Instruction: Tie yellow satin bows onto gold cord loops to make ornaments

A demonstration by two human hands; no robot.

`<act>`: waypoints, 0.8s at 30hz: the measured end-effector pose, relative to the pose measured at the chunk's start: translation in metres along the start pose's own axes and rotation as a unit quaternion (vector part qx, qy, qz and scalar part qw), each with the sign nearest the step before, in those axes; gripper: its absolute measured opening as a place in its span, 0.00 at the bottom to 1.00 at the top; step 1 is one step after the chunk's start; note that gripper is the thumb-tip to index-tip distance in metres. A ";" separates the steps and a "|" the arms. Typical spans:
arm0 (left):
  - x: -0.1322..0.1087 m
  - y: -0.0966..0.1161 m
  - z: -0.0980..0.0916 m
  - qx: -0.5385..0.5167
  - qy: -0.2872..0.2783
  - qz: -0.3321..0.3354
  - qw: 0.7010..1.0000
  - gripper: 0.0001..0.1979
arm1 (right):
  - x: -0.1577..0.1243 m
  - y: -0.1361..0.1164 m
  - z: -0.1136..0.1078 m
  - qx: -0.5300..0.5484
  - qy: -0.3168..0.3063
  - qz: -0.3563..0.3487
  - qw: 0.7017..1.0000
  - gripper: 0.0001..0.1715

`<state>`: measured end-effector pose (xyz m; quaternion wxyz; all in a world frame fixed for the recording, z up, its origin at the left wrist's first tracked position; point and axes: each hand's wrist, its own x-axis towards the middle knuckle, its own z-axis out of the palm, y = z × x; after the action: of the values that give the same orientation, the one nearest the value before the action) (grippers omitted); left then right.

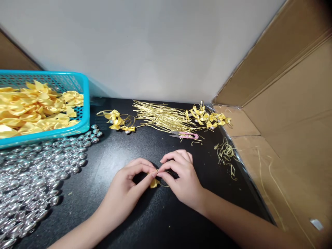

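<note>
My left hand point(127, 185) and my right hand point(184, 178) meet fingertip to fingertip above the black table, both closed in a pinch. Below the left thumb hangs a yellow ribbon bow point(154, 184), mostly covered by the fingers. A thin gold cord point(164, 185) curves in a loop beneath the right fingers, which pinch part of it. The exact point where cord and bow meet is hidden between the fingertips. Beyond the hands lie a heap of straight gold cords point(163, 116) and pink-handled thread snips point(185, 135).
A blue basket point(86, 103) of yellow bows stands at the left, with many silver beads point(52, 173) spread before it. Bows with beads and cord loops lie at back left point(118, 121) and back right point(207, 117). Cord scraps point(226, 152) lie near the cardboard wall point(293, 86).
</note>
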<state>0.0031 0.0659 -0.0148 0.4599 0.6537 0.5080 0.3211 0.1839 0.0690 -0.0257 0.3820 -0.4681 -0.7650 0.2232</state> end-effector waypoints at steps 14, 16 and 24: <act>0.000 0.002 -0.003 0.005 -0.024 0.021 0.999 0.10 | 0.002 -0.001 -0.006 -0.016 -0.084 -0.022 0.996 0.05; 0.000 0.003 -0.002 0.007 -0.015 0.029 0.999 0.11 | 0.002 0.000 -0.006 -0.018 -0.086 -0.021 0.996 0.05; 0.000 0.001 0.001 0.029 0.001 0.032 0.999 0.10 | 0.001 0.000 -0.007 -0.026 -0.105 -0.029 0.994 0.04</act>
<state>0.0040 0.0657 -0.0145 0.4297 0.6820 0.4968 0.3214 0.1888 0.0696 -0.0210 0.2933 -0.4294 -0.8197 0.2401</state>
